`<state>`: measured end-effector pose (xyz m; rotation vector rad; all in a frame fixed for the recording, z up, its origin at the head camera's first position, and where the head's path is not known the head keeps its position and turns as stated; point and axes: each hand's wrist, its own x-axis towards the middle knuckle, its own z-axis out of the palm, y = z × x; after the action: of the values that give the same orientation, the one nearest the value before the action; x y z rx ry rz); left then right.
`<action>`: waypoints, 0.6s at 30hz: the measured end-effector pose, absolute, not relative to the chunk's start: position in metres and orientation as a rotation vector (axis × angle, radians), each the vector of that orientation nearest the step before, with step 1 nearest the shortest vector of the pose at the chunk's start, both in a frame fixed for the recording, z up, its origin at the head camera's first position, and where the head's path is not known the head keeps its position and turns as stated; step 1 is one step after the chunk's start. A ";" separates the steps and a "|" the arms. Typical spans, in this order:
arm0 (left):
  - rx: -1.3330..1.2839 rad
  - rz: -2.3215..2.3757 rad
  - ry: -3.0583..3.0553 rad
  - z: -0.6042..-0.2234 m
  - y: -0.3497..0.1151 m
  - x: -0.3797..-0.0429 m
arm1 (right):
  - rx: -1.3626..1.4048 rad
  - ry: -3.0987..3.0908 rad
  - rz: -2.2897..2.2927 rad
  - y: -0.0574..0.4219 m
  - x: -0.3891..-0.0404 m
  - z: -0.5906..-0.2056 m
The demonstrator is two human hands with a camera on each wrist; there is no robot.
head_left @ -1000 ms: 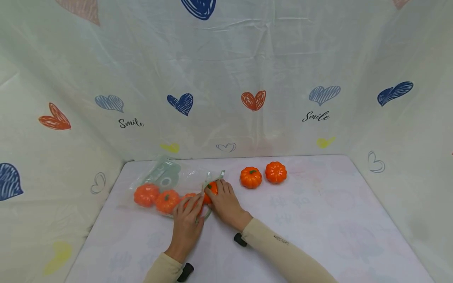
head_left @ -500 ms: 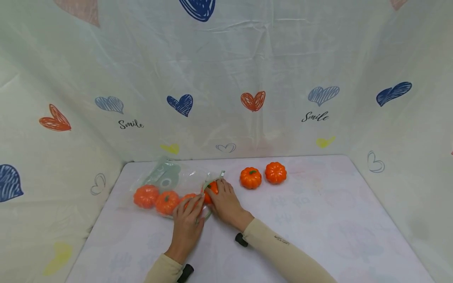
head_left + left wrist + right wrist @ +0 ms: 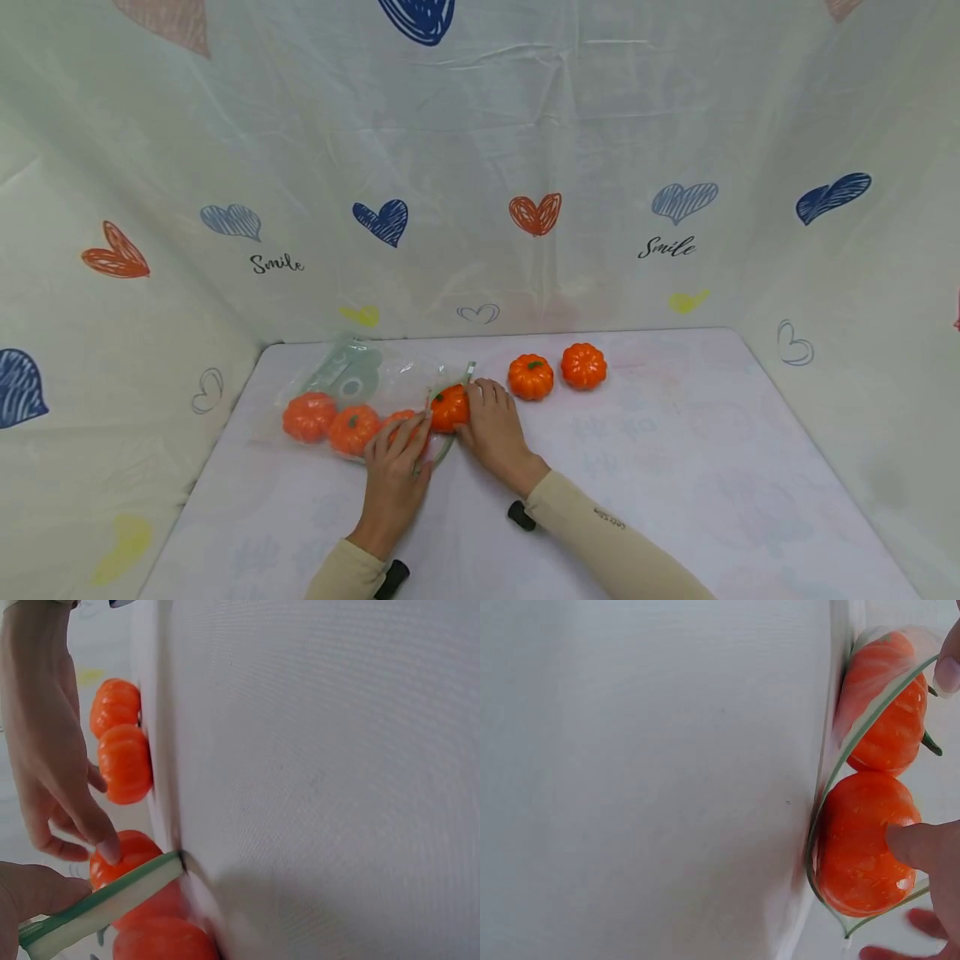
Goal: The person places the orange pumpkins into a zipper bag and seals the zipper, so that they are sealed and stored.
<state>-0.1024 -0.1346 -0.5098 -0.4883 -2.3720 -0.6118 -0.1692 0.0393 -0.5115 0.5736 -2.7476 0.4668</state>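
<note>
Orange pumpkin [image 3: 450, 408] sits at the mouth of the clear zip bag [image 3: 366, 372], left hand [image 3: 395, 483] pinching its rim [image 3: 105, 906], right hand [image 3: 498, 429] loose, thumb touching the pumpkin; rim best held wide, avoiding snags.

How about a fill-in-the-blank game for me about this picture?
The colour of the pumpkins is ____.
Fully outside the bag lie ____ of them.
The hand nearer those is the person's ____ one.
The word printed on the backdrop is ____.

Missing words: orange; two; right; Smile.
</note>
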 end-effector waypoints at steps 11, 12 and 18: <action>-0.508 -0.635 -2.372 -0.511 -0.135 -0.103 | 0.383 -2.834 0.527 0.026 -0.178 -0.509; -0.512 -0.637 -2.367 -0.511 -0.135 -0.103 | 0.372 -2.835 0.533 0.025 -0.179 -0.509; -0.525 -0.624 -2.348 -0.512 -0.135 -0.103 | 0.325 -2.809 0.510 0.019 -0.184 -0.511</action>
<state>-0.1034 -0.1347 -0.5117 -0.5247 -2.3482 -0.6244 -0.1840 0.0188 -0.5107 0.3246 -2.8092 0.5104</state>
